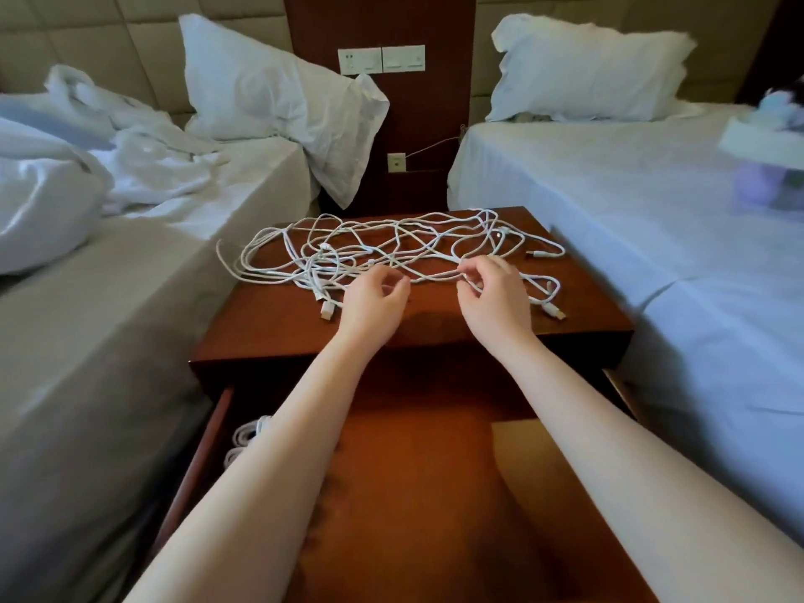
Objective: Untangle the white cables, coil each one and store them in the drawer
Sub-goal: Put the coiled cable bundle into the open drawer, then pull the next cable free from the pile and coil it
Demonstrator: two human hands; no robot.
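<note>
From the head camera, the white cables (391, 248) lie in one big messy tangle on top of the brown nightstand (269, 337). They are spread from the left side to the right side of the top. Some plug ends stick out at the front.

The left hand (374, 302) is at the front edge of the tangle. Its fingers are curled in, with the tips close to one cable. I cannot tell if it is holding that cable or not.

The right hand (494, 298) is just beside it. Its thumb and fingers pinch a loop of cable.

Below the arms, the drawer (204, 454) is pulled out. One coiled cable (246, 437) is already inside it, at the left, partly hidden by the left arm.

A bed (130, 298) stands on the left with a crumpled blanket, and another bed (652, 211) stands on the right.
</note>
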